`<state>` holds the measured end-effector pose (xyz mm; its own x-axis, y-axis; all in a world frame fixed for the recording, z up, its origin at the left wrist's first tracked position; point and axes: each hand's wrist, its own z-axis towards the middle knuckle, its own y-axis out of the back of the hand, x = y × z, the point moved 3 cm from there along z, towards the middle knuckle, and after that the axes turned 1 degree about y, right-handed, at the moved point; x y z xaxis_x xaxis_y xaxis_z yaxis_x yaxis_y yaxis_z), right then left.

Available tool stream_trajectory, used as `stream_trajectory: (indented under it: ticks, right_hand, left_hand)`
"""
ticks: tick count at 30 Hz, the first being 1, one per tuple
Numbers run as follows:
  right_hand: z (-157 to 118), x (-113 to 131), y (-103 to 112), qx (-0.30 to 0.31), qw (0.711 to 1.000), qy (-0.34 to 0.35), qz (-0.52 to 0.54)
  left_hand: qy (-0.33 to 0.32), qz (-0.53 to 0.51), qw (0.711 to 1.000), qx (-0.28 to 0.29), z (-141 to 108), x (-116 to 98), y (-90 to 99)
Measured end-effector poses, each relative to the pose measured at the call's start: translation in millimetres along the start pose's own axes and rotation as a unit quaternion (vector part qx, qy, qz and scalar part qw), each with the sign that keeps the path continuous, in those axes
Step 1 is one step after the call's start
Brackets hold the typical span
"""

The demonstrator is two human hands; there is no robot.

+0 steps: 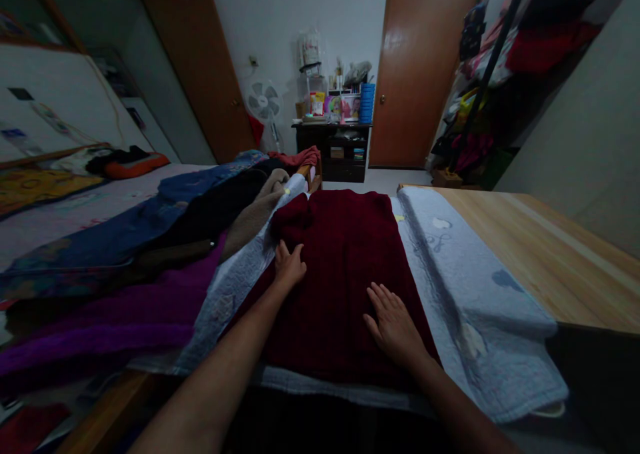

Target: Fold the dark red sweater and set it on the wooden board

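Your left hand is at the bunched upper left part of the dark red cloth, thumb and forefinger spread apart, with no fold visibly pinched between them. Your right hand lies palm down on the same cloth nearer its right edge, fingers extended and the thumb held out, gripping nothing. The red cloth lies in front of you on a pale blue-grey blanket, which reaches over part of the wooden tabletop to your right. Beside the blanket on your left are a brown cloth and a purple cloth.

Against the far wall stands a dark cabinet with open shelves — the upper one holds a pale, crumpled item, the lower one a small brown box and a little blue stack. On its top you have a yellow and red packet and a tall blue ribbed container; you cannot tell what is inside either. Above the packet, a clear bag wraps something whitish — too dim to make out.
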<state>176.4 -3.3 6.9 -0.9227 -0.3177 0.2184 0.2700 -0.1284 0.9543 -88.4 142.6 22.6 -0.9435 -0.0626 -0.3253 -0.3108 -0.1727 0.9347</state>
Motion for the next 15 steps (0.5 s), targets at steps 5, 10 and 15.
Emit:
stream_trajectory:
  ticks: [5,10,15]
  right_hand:
    - [0.4,-1.1,-1.2,-0.004,1.000,0.003,0.002]
    - [0.0,-3.1,-5.5,-0.003,1.000,0.008,-0.001]
    - [1.2,-0.3,-0.8,0.013,1.000,0.000,0.009]
  left_hand:
    - [-0.032,0.024,0.999,-0.025,-4.6,-10.7,-9.3]
    - [-0.147,0.042,0.985,-0.079,-22.8,-25.1,-10.7]
    - [-0.306,0.023,0.952,0.015,-42.4,-37.2,-16.9]
